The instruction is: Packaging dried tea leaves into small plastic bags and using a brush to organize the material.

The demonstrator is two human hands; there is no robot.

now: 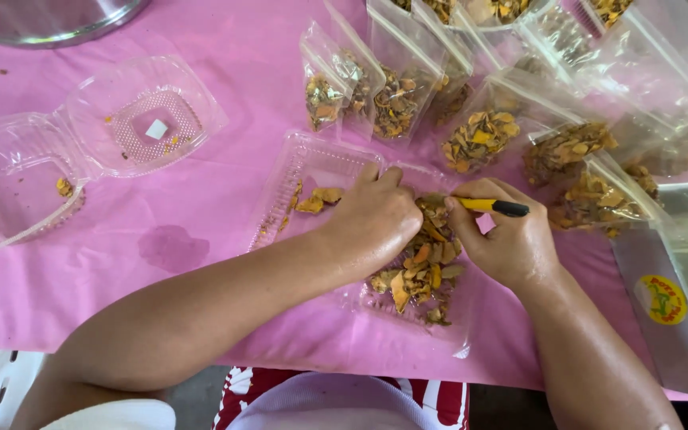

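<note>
My left hand rests with curled fingers over a clear plastic clamshell tray holding a heap of dried yellow-brown chips. Its fingertips touch the chips near the heap's top. My right hand sits just right of the heap and grips a yellow pen-like tool with a black tip, held flat and pointing right. A few loose chips lie in the tray's other half.
Several clear bags filled with the same chips lie across the back and right of the pink tablecloth. An open empty clamshell sits at left. A metal pot's rim shows at top left. A flat pack with a yellow sticker lies right.
</note>
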